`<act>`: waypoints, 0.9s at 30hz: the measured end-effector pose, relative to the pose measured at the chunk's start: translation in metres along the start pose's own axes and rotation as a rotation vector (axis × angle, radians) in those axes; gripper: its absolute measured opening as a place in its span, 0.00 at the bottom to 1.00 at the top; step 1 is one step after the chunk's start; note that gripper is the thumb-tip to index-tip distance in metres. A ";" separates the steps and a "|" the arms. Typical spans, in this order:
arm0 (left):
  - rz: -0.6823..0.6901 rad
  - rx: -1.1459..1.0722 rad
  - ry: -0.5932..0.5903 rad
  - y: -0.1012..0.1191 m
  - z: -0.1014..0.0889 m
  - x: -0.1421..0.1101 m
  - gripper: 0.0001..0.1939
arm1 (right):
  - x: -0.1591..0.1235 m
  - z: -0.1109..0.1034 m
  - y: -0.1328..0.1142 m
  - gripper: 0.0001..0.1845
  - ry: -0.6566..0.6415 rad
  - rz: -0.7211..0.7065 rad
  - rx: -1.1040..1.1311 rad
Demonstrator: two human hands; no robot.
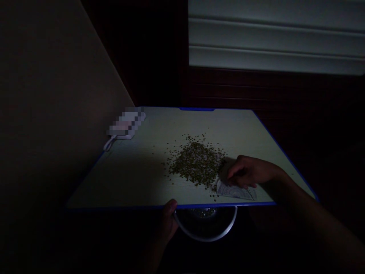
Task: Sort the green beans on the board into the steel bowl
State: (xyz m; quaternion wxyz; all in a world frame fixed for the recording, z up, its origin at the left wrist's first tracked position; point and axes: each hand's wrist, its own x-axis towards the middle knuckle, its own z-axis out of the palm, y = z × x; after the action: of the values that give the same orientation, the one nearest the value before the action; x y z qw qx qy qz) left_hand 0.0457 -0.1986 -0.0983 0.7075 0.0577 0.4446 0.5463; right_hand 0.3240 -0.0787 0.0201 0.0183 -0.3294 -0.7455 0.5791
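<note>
A loose heap of small greenish-brown seeds (196, 161) lies on the pale tabletop (137, 179). To the right of the heap, my right hand (251, 172) is closed, its fingers curled down over a clear half-round protractor (235, 190). The protractor's upper part is hidden by the fingers, and its left end touches the edge of the seeds. Below the table's front edge, my left hand (169, 219) grips the left rim of a round metal bowl (209, 239). Some seeds show dimly inside the bowl, whose far side is hidden under the table.
A blurred-out flat device (127, 123) with a white strap loop (110, 142) rests at the table's back left, beside a wall (57, 95). Blue trim (128, 207) edges the tabletop. Dark wooden furniture and a pale slatted panel (273, 42) stand behind. The light is dim.
</note>
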 end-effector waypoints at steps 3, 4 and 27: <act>-0.006 -0.003 0.008 0.000 -0.001 0.000 0.08 | 0.000 0.001 0.000 0.08 -0.013 -0.008 -0.002; -0.006 -0.006 0.002 0.000 0.000 -0.001 0.08 | 0.000 0.001 0.000 0.08 -0.020 -0.009 -0.003; 0.015 -0.026 0.057 -0.002 -0.002 0.003 0.07 | 0.001 0.005 -0.007 0.10 -0.090 0.013 -0.071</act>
State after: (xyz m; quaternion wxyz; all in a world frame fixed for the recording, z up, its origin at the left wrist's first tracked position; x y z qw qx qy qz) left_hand 0.0461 -0.1979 -0.1019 0.6910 0.0362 0.4571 0.5588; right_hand 0.3179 -0.0834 0.0241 -0.0310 -0.3082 -0.7636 0.5665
